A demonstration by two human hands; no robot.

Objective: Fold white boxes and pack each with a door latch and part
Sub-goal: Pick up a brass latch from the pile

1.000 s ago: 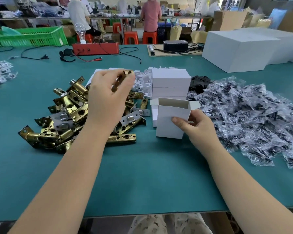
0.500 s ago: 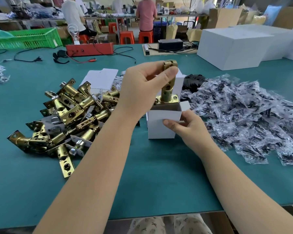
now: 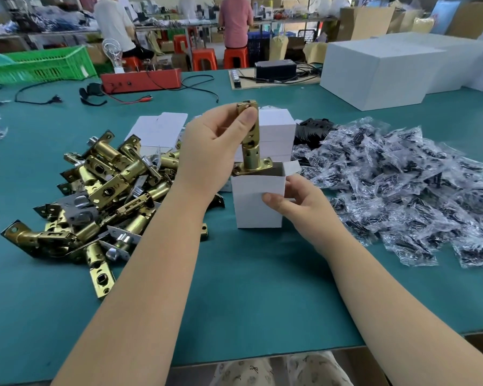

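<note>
1. Both forearms are bare to the frame edge, with no sleeves, watch or rings visible.
2. The left hand (image 3: 207,151) and right hand (image 3: 299,203) are ungloved.
3. Below the grip, light trousers (image 3: 265,370) carry small dark bow prints.

green crate (image 3: 39,65) far left | red device (image 3: 141,80) | orange stools (image 3: 221,58) behind table

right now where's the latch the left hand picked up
In the head view, centre: the brass latch is held upright by the left hand, faceplate down at the mouth of the open white box the right hand steadies.
</note>
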